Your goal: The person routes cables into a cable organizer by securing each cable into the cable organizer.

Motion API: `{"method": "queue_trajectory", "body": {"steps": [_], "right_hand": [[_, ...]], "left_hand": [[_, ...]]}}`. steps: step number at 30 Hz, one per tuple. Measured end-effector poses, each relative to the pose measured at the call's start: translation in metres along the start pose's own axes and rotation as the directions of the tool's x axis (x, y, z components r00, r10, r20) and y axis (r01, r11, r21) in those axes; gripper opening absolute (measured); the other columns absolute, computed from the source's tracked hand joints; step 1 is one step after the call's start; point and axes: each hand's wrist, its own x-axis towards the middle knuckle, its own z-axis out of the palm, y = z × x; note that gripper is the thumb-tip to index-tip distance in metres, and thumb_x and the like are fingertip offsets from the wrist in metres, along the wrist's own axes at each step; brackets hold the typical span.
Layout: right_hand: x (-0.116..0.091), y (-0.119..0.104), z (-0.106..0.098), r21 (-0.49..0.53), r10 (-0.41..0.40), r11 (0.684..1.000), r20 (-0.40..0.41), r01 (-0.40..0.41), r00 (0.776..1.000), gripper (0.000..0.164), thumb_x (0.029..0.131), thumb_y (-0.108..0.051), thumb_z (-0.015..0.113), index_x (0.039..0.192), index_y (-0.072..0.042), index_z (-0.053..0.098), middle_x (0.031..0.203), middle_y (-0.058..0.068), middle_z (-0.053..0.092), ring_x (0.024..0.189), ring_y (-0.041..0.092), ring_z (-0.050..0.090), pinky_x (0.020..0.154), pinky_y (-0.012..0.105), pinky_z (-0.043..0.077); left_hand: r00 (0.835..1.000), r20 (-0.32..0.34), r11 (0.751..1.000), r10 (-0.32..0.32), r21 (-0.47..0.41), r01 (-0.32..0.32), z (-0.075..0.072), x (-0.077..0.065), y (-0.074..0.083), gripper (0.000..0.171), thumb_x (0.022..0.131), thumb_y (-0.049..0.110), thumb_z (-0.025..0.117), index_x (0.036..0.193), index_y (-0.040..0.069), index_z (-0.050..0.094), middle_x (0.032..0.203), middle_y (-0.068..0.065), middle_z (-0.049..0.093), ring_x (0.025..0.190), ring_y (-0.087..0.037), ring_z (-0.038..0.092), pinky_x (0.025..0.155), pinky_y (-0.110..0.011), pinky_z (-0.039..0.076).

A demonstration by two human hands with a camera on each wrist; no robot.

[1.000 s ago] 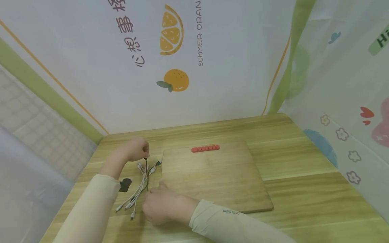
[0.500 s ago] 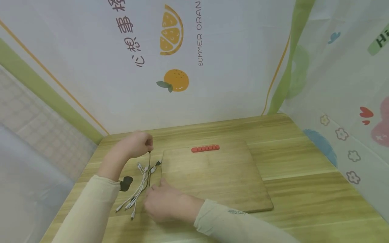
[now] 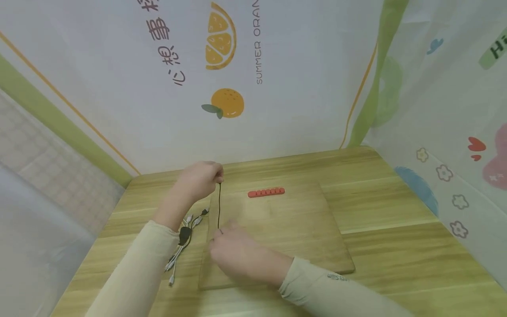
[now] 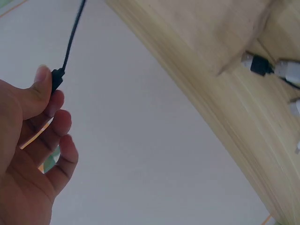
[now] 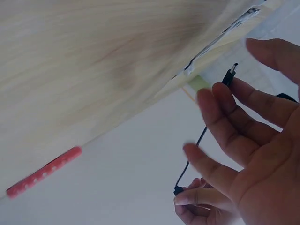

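A short black charging cable (image 3: 219, 204) runs between both hands over the left part of the wooden board (image 3: 293, 229). My left hand (image 3: 200, 180) pinches its upper end; in the left wrist view, thumb and forefinger grip the black plug (image 4: 57, 78). Lower down, my right hand (image 3: 241, 253) holds the other end. In the right wrist view, that end's metal-tipped connector (image 5: 228, 76) sits between fingers, the thumb standing apart. A red cable holder (image 3: 266, 192) with a row of slots lies near the board's far edge, touched by neither hand.
Left of the board lies a pile of white and black cables (image 3: 180, 255), partly hidden by my left forearm and wrist strap. The board rests on a wood-grain table (image 3: 390, 229). Printed curtains (image 3: 301, 88) hang at the back and sides.
Both hands have moved right and away from me, carrying the black cable from above the cable pile to over the board. The red holder has stayed put.
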Motion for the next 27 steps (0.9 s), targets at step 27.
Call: {"method": "queue_trajectory", "body": {"steps": [27], "right_hand": [[-0.035, 0.045, 0.029, 0.069, 0.060, 0.995, 0.077, -0.065, 0.995, 0.013, 0.100, -0.019, 0.068, 0.089, -0.021, 0.074, 0.083, -0.005, 0.071, 0.074, 0.010, 0.065, 0.061, 0.024, 0.042]], "left_hand": [[0.994, 0.094, 0.983, -0.053, -0.168, 0.069, 0.064, 0.062, 0.053, 0.009, 0.105, 0.007, 0.064, 0.097, 0.004, 0.068, 0.096, -0.008, 0.069, 0.091, -0.020, 0.061, 0.079, -0.031, 0.055]]}}
